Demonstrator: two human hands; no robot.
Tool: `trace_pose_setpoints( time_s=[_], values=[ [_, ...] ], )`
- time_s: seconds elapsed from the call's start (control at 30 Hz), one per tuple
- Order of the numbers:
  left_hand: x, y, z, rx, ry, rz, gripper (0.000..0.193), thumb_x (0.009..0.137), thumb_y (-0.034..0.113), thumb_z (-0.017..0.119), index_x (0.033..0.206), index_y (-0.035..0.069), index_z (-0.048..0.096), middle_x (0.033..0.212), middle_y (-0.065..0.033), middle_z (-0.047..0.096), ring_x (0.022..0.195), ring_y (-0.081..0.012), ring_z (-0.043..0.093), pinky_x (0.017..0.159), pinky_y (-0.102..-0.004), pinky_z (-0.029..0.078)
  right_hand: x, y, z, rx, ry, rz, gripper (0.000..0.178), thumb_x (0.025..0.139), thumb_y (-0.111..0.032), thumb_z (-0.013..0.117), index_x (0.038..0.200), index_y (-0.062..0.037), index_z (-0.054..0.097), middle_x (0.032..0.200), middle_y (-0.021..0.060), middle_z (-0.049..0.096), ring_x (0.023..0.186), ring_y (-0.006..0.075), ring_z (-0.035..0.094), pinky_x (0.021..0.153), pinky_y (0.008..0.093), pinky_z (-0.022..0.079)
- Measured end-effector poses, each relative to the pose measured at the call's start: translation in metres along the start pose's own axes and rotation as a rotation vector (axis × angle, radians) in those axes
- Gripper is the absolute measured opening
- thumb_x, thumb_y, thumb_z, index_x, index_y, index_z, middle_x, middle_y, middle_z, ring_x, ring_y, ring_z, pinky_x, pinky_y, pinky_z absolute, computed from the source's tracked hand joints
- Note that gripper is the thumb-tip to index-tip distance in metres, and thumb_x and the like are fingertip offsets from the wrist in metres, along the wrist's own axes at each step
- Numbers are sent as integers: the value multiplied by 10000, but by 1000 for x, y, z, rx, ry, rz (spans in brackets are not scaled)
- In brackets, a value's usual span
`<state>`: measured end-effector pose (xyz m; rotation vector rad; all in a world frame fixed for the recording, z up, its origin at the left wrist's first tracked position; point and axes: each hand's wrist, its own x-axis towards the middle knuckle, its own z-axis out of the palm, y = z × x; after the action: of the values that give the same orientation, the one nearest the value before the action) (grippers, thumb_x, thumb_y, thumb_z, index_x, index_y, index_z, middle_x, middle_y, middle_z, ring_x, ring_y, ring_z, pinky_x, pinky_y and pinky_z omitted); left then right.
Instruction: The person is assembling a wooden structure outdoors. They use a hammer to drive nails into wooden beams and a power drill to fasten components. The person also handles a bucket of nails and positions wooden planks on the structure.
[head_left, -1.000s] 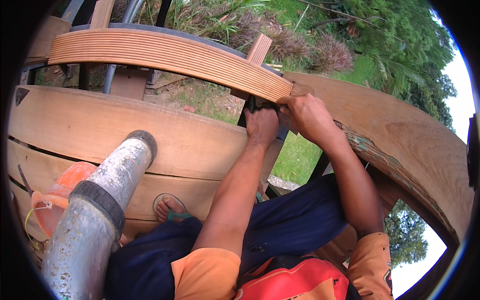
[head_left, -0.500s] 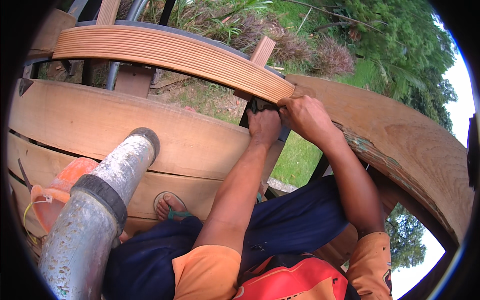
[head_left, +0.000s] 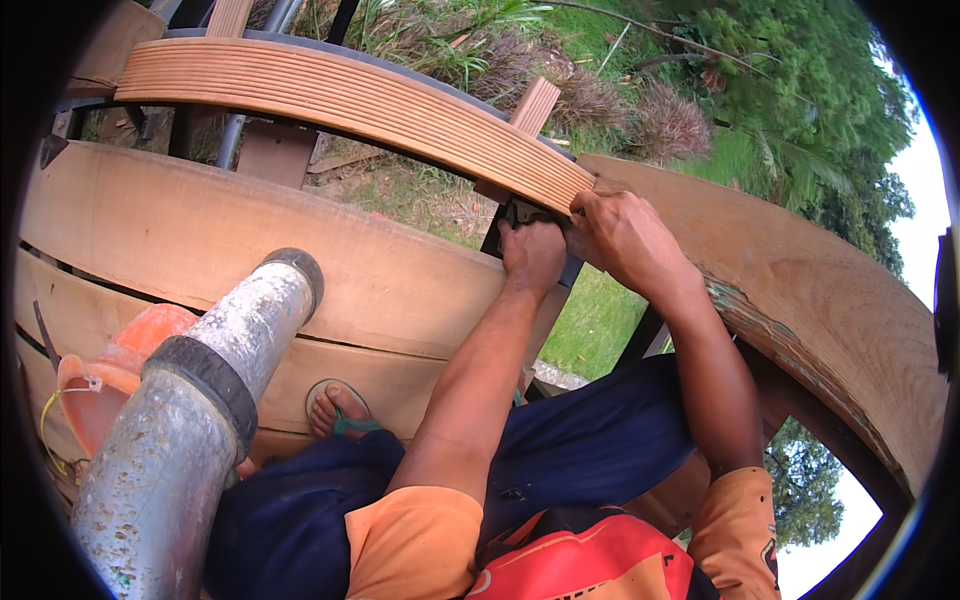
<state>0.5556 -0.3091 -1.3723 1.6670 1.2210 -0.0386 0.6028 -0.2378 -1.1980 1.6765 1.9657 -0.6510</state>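
Observation:
A long grooved wooden board (head_left: pixel 360 95) runs across the upper part of the head view and ends at my hands. My left hand (head_left: pixel 533 255) is closed just under the board's right end, beside a dark metal bracket (head_left: pixel 515 213); what its fingers hold is hidden. Right beside it, my right hand (head_left: pixel 632 238) has its fingers curled in at the board's end corner, where a wide smooth plank (head_left: pixel 790 250) meets it. Whatever lies between those fingers cannot be made out.
A worn metal pipe (head_left: pixel 165 480) with black collars rises at lower left, near an orange plastic container (head_left: pixel 135 350). Wide planks (head_left: pixel 200 225) with gaps lie under my sandalled foot (head_left: pixel 340 408). A short wooden upright (head_left: pixel 535 105) stands behind the grooved board. Grass and shrubs lie beyond.
The view has shifted slightly. My right hand has turned a little and moved slightly right and down at the board's end. My left hand keeps its place under the board.

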Motion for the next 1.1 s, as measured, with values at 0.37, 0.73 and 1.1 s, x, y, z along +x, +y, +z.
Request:
trace_pose_setpoints(
  time_s=[0.37, 0.73, 1.1],
  values=[
    [-4, 3, 0, -17, 27, -18, 225, 917, 159, 557, 852, 159, 772, 894, -103, 767, 876, -279, 755, 1081, -578, 358, 1, 9, 16, 23, -16, -9, 199, 909, -184, 642, 1039, -58, 725, 826, 225, 706, 835, 400, 698, 762, 501, 548],
    [-3, 4, 0, 15, 29, -27, 232, 913, 139, 560, 847, 172, 779, 920, -96, 771, 889, -273, 755, 1092, -588, 361, 4, 11, 23, -41, -9, -7, 172, 929, -190, 619, 961, -41, 699, 825, 217, 706, 833, 404, 696, 757, 507, 546],
    [-1, 2, 1, 14, 13, -6, 235, 911, 129, 543, 894, 161, 776, 932, -108, 770, 903, -282, 752, 1083, -607, 362, 0, 8, 11, 38, 12, -40, 177, 922, -160, 598, 949, -15, 695, 826, 243, 698, 835, 418, 688, 758, 513, 540]
  ],
)
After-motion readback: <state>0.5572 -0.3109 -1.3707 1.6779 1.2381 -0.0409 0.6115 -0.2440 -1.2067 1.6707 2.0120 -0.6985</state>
